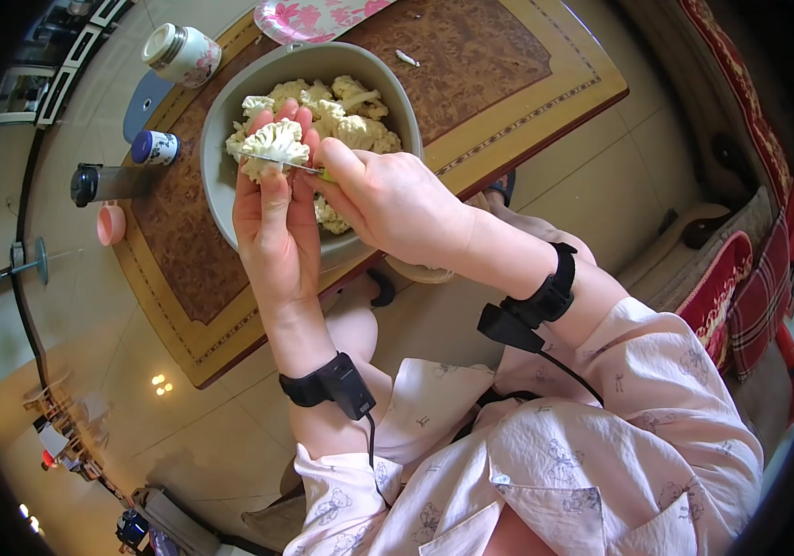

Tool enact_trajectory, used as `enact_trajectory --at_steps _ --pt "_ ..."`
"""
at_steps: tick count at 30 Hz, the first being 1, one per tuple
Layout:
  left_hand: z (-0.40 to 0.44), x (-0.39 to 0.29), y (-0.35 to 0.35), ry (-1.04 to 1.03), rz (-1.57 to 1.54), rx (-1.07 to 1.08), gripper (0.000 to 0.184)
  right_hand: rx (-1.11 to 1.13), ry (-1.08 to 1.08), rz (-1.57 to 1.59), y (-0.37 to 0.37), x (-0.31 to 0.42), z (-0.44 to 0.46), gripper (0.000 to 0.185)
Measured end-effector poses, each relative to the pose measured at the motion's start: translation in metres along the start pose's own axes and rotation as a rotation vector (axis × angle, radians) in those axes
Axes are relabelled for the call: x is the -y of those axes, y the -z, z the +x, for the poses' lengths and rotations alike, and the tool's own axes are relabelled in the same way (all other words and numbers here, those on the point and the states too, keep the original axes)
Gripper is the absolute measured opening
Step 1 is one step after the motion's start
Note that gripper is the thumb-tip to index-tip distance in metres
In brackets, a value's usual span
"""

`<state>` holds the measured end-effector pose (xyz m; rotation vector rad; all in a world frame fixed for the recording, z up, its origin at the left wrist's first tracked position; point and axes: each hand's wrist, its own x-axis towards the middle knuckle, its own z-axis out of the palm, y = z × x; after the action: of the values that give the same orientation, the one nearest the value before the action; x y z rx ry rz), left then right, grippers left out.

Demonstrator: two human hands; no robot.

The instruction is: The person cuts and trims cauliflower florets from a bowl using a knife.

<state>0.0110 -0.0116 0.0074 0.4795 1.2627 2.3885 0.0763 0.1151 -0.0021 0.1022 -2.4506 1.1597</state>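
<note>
My left hand (278,222) holds a piece of cauliflower (276,142) above a large grey bowl (214,176), its thumb in front and fingers behind. In my right hand (397,199) is a small knife (297,167) with a greenish handle, mostly covered by my fingers. The thin blade lies across the lower part of the cauliflower piece, touching it. Several more cauliflower florets (350,120) lie in the bowl below and behind my hands.
The bowl stands on a wooden table (471,56). Around it are a floral jar (184,57), a blue-lidded container (154,147), a dark-capped tumbler (105,184), a pink cup (111,224), a pink-patterned tray (318,18) and a white scrap (407,58).
</note>
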Motion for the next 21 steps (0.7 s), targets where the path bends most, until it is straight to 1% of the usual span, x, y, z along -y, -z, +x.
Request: enact_trajectory --at_steps 1,3,4,5,6,7,9,11,14,16,18,19,21 --pt "0.0 0.0 0.0 -0.002 0.011 0.001 0.052 0.001 0.001 0.0 0.0 0.001 0.0 0.021" --pt "0.0 -0.002 0.003 -0.005 0.023 0.002 0.052 0.084 -0.08 -0.008 0.003 0.002 0.0 0.022" --pt "-0.001 -0.003 0.007 0.0 0.134 0.009 0.053 0.084 -0.08 -0.009 0.003 0.001 0.0 0.022" --pt "-0.001 -0.004 0.009 0.005 0.246 0.018 0.053 0.115 -0.08 -0.017 0.002 -0.002 -0.001 0.029" --pt "-0.001 -0.003 0.009 0.005 0.245 0.019 0.053 0.145 -0.081 -0.026 0.002 -0.003 -0.002 0.037" --pt "-0.002 -0.003 0.009 0.018 0.197 0.013 0.053 0.146 -0.081 -0.026 0.002 -0.002 -0.002 0.037" --pt "-0.001 -0.001 0.007 0.029 0.148 0.005 0.054 0.08 -0.09 0.019 0.0 0.001 -0.002 0.025" --pt "-0.001 0.001 0.004 0.05 0.068 -0.016 0.053 0.08 -0.101 0.023 -0.002 0.002 -0.001 0.024" --pt "-0.002 0.002 0.005 0.072 0.155 -0.03 0.053 0.103 -0.135 0.041 -0.002 0.003 -0.001 0.025" --pt "-0.002 0.002 0.006 0.073 0.135 -0.029 0.053 0.128 -0.16 0.056 -0.002 0.001 -0.001 0.026" --pt "-0.003 0.0 0.008 0.074 0.116 -0.03 0.053 0.083 -0.148 0.287 -0.005 -0.005 0.0 0.027" --pt "-0.003 -0.001 0.008 0.102 0.116 -0.054 0.053 0.082 -0.148 0.288 -0.003 -0.006 0.001 0.027" --pt "-0.003 -0.002 0.007 0.131 0.114 -0.075 0.053 0.181 -0.272 0.445 0.005 -0.007 0.005 0.026"
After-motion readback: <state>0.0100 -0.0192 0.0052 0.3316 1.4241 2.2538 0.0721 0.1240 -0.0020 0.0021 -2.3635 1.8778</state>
